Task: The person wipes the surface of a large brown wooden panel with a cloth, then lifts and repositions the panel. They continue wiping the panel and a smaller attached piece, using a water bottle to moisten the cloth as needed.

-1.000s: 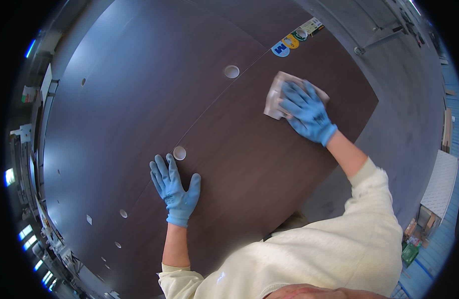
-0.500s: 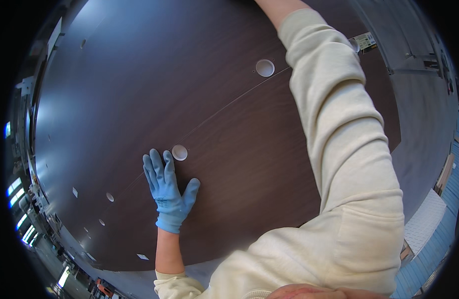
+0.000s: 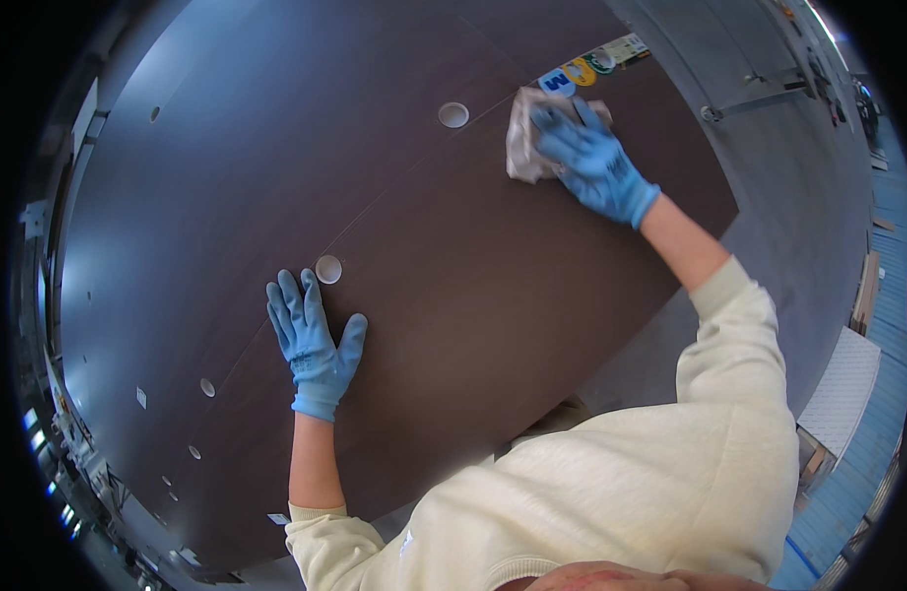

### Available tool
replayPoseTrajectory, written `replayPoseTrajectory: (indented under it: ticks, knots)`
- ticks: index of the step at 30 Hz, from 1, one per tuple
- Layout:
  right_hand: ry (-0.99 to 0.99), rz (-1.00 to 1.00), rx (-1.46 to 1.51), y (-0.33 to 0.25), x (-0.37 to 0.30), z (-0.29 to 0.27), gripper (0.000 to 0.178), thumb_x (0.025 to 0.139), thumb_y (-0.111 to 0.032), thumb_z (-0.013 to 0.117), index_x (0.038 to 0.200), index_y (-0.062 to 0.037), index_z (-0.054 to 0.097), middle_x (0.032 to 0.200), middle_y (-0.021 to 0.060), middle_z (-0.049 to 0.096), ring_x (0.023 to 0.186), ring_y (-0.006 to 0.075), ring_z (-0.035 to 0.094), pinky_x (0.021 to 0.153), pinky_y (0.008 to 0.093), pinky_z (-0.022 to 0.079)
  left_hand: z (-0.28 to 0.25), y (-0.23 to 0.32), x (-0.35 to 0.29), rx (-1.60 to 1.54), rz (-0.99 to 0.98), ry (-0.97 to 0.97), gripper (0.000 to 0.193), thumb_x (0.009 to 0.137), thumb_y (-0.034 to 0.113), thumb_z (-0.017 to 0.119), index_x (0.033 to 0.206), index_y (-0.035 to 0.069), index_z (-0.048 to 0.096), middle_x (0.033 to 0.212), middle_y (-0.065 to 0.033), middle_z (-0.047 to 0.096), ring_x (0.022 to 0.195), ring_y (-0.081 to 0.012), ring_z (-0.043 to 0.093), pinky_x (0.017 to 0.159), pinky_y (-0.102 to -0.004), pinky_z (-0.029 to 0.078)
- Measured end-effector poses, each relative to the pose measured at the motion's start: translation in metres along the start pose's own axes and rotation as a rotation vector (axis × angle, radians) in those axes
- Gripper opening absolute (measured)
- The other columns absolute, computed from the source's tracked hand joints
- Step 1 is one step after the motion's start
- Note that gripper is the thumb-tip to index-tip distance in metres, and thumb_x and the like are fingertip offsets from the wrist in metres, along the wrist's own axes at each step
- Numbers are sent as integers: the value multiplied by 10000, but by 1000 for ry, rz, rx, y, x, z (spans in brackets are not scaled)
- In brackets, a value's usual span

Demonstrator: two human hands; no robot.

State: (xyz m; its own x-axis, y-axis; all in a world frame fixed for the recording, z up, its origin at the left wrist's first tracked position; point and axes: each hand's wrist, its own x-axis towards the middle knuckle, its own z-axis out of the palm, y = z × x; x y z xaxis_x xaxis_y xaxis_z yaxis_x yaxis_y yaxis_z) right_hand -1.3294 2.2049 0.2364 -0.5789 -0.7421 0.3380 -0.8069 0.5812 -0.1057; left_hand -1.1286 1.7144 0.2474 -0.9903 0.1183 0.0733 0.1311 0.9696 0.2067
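Observation:
A large dark brown panel (image 3: 453, 295) lies before me, with a thin seam running diagonally across it. My left hand (image 3: 316, 345), in a blue work glove, rests flat on the panel with its fingers spread and nothing in it. Its fingertips lie beside a round pale recess (image 3: 328, 269) by the seam. Farther right, my right hand (image 3: 601, 175), gloved the same way, holds a crumpled whitish-pink cloth (image 3: 521, 143) down against the panel. The cloth bunches out around the fingers, which are slightly blurred. Just beyond it are round colored stickers (image 3: 578, 71).
Another round recess (image 3: 453, 115) sits along the seam, with smaller ones at the left. A printed label (image 3: 626, 47) lies near the panel's far right edge. Beyond that edge is a grey surface (image 3: 798, 197). A white perforated sheet (image 3: 842, 389) stands at the right.
My right hand, earlier out of sight past the upper edge, has come back toward me and now shows with the cloth. My left hand stays flat by the recess. The view has shifted slightly.

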Motion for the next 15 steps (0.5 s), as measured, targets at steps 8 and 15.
replayPoseTrajectory:
  ticks: [8, 15]
  knots:
    - [-231, 213, 184, -214, -104, -63, 443, 792, -285, 854, 1194, -148, 730, 1393, 147, 667, 1222, 344, 691, 1096, 532, 549, 4, 1, 2, 53, -59, -55, 993, 974, 534, 722, 1728, 66, 275, 1809, -251, 164, 1677, -477, 90, 1360, -580, 92]
    - [67, -229, 360, -281, 34, 33, 303, 905, -416, 794, 1129, -217, 744, 1455, 80, 604, 1480, 312, 487, 1283, 597, 336, 2, -1, 2, 78, -43, -81, 978, 973, 516, 737, 1718, 56, 301, 1802, -246, 203, 1676, -474, 100, 1366, -555, 103]
